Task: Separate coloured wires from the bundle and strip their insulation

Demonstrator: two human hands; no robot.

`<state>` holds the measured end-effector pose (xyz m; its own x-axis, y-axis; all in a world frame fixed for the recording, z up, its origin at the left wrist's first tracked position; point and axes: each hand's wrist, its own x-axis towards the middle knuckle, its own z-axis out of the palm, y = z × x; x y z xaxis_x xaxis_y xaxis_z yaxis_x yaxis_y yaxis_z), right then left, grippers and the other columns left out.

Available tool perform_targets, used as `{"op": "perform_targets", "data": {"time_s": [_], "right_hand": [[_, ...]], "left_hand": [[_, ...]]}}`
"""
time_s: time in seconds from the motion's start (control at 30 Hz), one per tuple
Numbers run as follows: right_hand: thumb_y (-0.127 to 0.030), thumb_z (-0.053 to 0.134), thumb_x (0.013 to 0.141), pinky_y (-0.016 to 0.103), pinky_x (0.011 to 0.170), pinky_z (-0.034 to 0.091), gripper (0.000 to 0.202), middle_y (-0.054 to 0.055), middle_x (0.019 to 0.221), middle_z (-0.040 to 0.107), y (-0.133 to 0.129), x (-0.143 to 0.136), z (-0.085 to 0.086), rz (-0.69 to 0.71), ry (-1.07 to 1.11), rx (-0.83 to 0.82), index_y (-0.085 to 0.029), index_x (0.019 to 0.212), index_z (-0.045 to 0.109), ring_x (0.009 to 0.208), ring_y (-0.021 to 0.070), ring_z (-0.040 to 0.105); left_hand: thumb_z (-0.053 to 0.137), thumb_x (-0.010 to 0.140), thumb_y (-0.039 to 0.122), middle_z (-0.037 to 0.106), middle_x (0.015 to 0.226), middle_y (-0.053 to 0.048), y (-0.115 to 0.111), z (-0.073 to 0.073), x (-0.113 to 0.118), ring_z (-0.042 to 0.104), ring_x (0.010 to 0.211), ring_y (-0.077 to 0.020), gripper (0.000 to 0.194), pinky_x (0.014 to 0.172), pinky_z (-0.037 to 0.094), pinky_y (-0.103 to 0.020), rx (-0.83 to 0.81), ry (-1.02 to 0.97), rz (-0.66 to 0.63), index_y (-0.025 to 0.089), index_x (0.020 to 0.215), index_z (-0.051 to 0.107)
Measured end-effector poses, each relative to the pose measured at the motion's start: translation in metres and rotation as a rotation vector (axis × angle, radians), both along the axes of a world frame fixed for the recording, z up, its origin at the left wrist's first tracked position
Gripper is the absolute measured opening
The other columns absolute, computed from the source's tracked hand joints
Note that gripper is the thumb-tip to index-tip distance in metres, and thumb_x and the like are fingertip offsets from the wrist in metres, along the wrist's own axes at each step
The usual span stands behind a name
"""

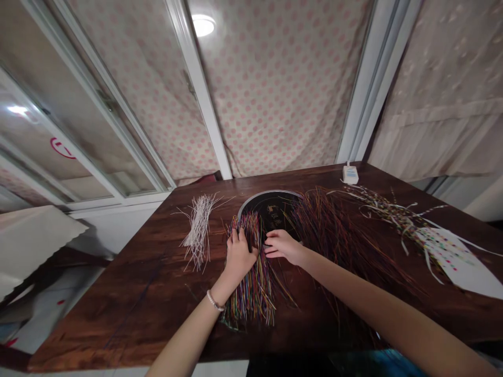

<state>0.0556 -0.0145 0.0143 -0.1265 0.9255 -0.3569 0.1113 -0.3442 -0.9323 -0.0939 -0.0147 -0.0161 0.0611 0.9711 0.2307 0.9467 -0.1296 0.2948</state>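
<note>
A thick bundle of thin multicoloured strands [251, 298] lies on the dark wooden table. My left hand [239, 254], with a beaded bracelet at the wrist, rests on top of this bundle, its fingers spread. Just right of it, my right hand [283, 246] is held over the lower edge of a round black tray [271, 201], close to the bundle's right side. The right fingers are slightly curled and apart, with nothing visible between them. A larger pile of dark reddish strands [334, 225] spreads to the right, partly beneath my right forearm.
White strands [199, 225] lie at the left of the table [137, 293]. At the right are speckled ribbons [387, 212] and a white sheet with coloured dots [463, 262]. A small white box [350, 174] stands at the back edge, before dotted curtains.
</note>
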Motion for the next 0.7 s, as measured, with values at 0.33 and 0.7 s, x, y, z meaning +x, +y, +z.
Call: {"op": "perform_targets", "data": {"time_s": [0.33,0.7], "right_hand": [[-0.021,0.064,0.062,0.022,0.049,0.047,0.015,0.001,0.055,0.056,0.03,-0.038,0.0,0.054,-0.307,0.056,-0.013,0.071,0.056,0.056,0.0139,0.059],[-0.022,0.071,0.044,0.029,0.065,0.045,0.023,0.012,0.079,0.066,0.046,-0.028,-0.006,0.086,-0.643,0.188,-0.016,0.064,0.062,0.085,0.027,0.061]], "left_hand": [[0.041,0.068,0.006,0.049,0.121,-0.019,-0.001,-0.007,-0.012,0.043,0.117,-0.0246,0.054,0.099,0.033,-0.039,0.121,-0.373,-0.04,0.003,0.122,0.04],[0.032,0.067,-0.003,0.028,0.14,-0.007,-0.011,-0.001,-0.007,0.024,0.129,-0.0174,0.064,0.105,0.025,-0.037,0.166,-0.305,-0.086,0.016,0.129,0.034]]}}
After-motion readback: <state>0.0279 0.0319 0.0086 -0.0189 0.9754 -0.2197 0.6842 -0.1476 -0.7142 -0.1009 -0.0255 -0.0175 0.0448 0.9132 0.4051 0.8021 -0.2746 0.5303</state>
